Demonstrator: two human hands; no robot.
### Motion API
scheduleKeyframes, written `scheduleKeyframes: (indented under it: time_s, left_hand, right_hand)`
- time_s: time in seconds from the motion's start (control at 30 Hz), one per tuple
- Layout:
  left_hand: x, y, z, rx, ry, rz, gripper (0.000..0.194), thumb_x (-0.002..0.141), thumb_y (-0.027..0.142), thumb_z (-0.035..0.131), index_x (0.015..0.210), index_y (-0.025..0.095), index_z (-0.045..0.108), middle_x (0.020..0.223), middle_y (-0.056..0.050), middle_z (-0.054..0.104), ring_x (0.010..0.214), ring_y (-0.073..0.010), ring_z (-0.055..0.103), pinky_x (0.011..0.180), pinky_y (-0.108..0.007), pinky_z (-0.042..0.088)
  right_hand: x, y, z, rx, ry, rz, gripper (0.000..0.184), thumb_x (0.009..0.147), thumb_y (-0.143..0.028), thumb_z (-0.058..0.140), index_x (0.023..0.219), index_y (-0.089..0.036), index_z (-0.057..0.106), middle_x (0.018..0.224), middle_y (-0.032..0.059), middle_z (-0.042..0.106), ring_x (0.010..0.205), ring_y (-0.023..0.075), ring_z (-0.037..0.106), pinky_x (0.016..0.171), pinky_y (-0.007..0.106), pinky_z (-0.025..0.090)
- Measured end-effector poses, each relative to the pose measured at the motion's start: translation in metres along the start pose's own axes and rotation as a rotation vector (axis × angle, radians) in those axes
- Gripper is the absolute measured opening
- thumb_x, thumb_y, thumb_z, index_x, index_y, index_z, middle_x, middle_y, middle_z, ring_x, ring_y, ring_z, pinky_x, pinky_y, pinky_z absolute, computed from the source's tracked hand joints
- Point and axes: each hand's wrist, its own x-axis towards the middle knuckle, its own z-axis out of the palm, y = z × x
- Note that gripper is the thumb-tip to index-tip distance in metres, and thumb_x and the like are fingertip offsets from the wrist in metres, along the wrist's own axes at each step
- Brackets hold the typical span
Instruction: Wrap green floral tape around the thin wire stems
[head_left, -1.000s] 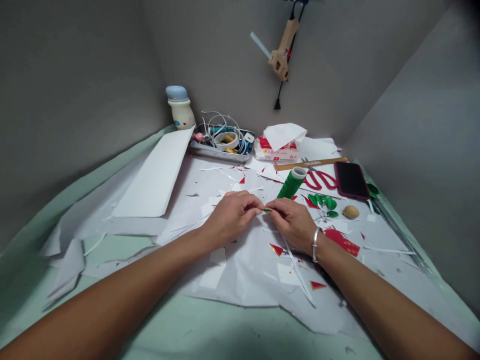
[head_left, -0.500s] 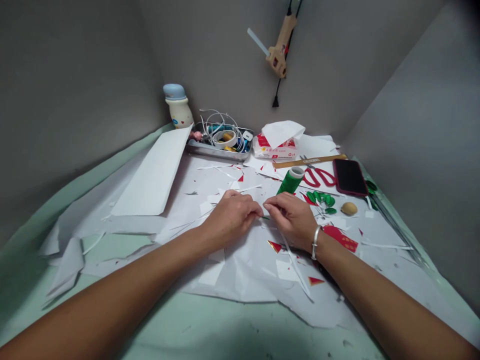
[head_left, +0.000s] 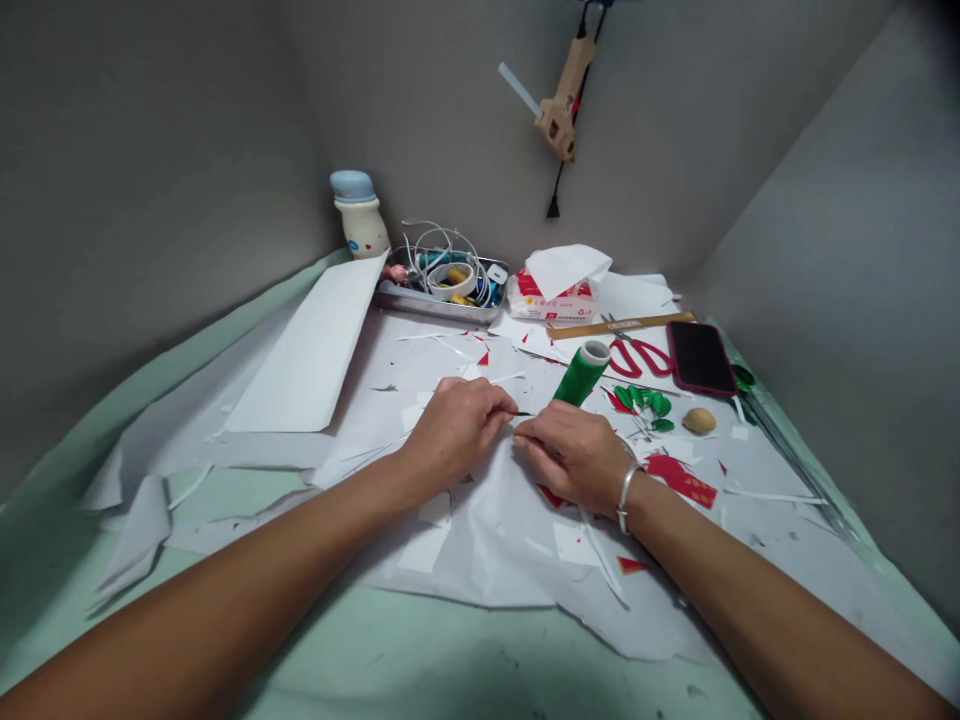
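Observation:
My left hand (head_left: 469, 418) is closed in a pinch on a thin green strip (head_left: 524, 414) whose tip sticks out to the right of the fingers. My right hand (head_left: 576, 450), with a silver bangle at the wrist, is pinched just below and right of that strip; what lies between its fingertips is too small to make out. Right behind the right hand a spool of green thread (head_left: 582, 374) leans to the right. Several green leaf-shaped pieces (head_left: 645, 402) with white stems lie to its right, near a round tan object (head_left: 699, 420).
Red-handled scissors (head_left: 641, 356), a ruler (head_left: 622, 325) and a phone (head_left: 701, 357) lie at the right. Behind stand a metal tray (head_left: 442, 305) of cords and spools, a tissue pack (head_left: 551, 298) and a bottle (head_left: 362, 220). A glue gun (head_left: 562, 105) hangs above. Paper scraps cover the white sheet.
My right hand has moved slightly left and down, its fingertips now below the green strip. My left hand has shifted a little up and left, and the spool appears slightly lower.

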Motion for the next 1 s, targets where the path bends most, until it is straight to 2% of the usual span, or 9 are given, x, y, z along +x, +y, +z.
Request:
scheduleKeyframes:
  time_s: [0.1, 0.23, 0.37, 0.5, 0.63, 0.8, 1.0]
  left_hand:
    - [-0.001, -0.002, 0.003, 0.045, -0.056, 0.066, 0.020, 0.085, 0.014, 0.049, 0.089, 0.022, 0.067, 0.086, -0.002, 0.068, 0.086, -0.0186, 0.060, 0.094, -0.040, 0.037]
    - [-0.001, 0.000, 0.004, 0.006, -0.124, 0.128, 0.019, 0.086, 0.016, 0.049, 0.089, 0.023, 0.067, 0.086, -0.001, 0.068, 0.084, -0.0167, 0.060, 0.095, -0.040, 0.036]
    - [0.001, 0.004, -0.001, -0.122, -0.106, 0.055, 0.016, 0.084, 0.015, 0.052, 0.087, 0.023, 0.066, 0.089, -0.001, 0.069, 0.086, -0.0162, 0.060, 0.091, -0.037, 0.040]
    - [0.002, 0.006, -0.005, -0.242, -0.053, -0.067, 0.014, 0.084, 0.016, 0.053, 0.086, 0.022, 0.065, 0.091, -0.002, 0.069, 0.086, -0.0163, 0.060, 0.082, -0.033, 0.045]
    - [0.002, 0.002, -0.003, -0.155, 0.014, -0.067, 0.015, 0.084, 0.018, 0.052, 0.086, 0.022, 0.066, 0.088, -0.002, 0.069, 0.085, -0.0176, 0.060, 0.086, -0.037, 0.043]
    - [0.001, -0.002, 0.002, 0.032, -0.015, 0.028, 0.018, 0.085, 0.016, 0.051, 0.088, 0.022, 0.068, 0.086, -0.002, 0.069, 0.085, -0.0184, 0.060, 0.091, -0.039, 0.039]
    - [0.000, -0.001, 0.004, 0.033, -0.122, 0.126, 0.022, 0.086, 0.015, 0.048, 0.089, 0.023, 0.068, 0.086, -0.001, 0.068, 0.083, -0.0168, 0.060, 0.094, -0.040, 0.037]
  right_hand:
    - [0.000, 0.003, -0.001, 0.006, 0.083, 0.044, 0.014, 0.088, -0.021, 0.050, 0.088, -0.019, 0.064, 0.073, 0.0038, 0.064, 0.070, 0.0165, 0.053, 0.067, 0.029, 0.042]
    - [0.001, 0.010, 0.000, 0.094, 0.131, 0.170, 0.014, 0.089, -0.020, 0.050, 0.084, -0.020, 0.064, 0.075, 0.0025, 0.065, 0.073, 0.0161, 0.055, 0.070, 0.029, 0.043]
    - [0.000, 0.018, 0.004, 0.166, 0.105, 0.284, 0.015, 0.089, -0.019, 0.050, 0.083, -0.021, 0.064, 0.076, 0.0013, 0.065, 0.074, 0.0151, 0.057, 0.069, 0.027, 0.043]
    - [-0.001, 0.015, 0.005, 0.129, 0.001, 0.231, 0.014, 0.086, -0.018, 0.052, 0.086, -0.021, 0.066, 0.076, 0.0017, 0.066, 0.075, 0.0156, 0.057, 0.069, 0.027, 0.044]
    - [0.000, 0.003, 0.002, 0.049, -0.070, 0.097, 0.014, 0.086, -0.019, 0.052, 0.083, -0.020, 0.065, 0.073, 0.0027, 0.065, 0.073, 0.0160, 0.056, 0.068, 0.027, 0.043]
    - [0.000, 0.000, -0.002, 0.015, 0.028, 0.028, 0.015, 0.087, -0.020, 0.050, 0.087, -0.019, 0.065, 0.073, 0.0032, 0.065, 0.069, 0.0163, 0.054, 0.066, 0.028, 0.043]
    - [0.000, 0.011, 0.001, 0.108, 0.141, 0.177, 0.014, 0.088, -0.019, 0.050, 0.084, -0.021, 0.064, 0.076, 0.0019, 0.065, 0.073, 0.0158, 0.056, 0.071, 0.029, 0.043]
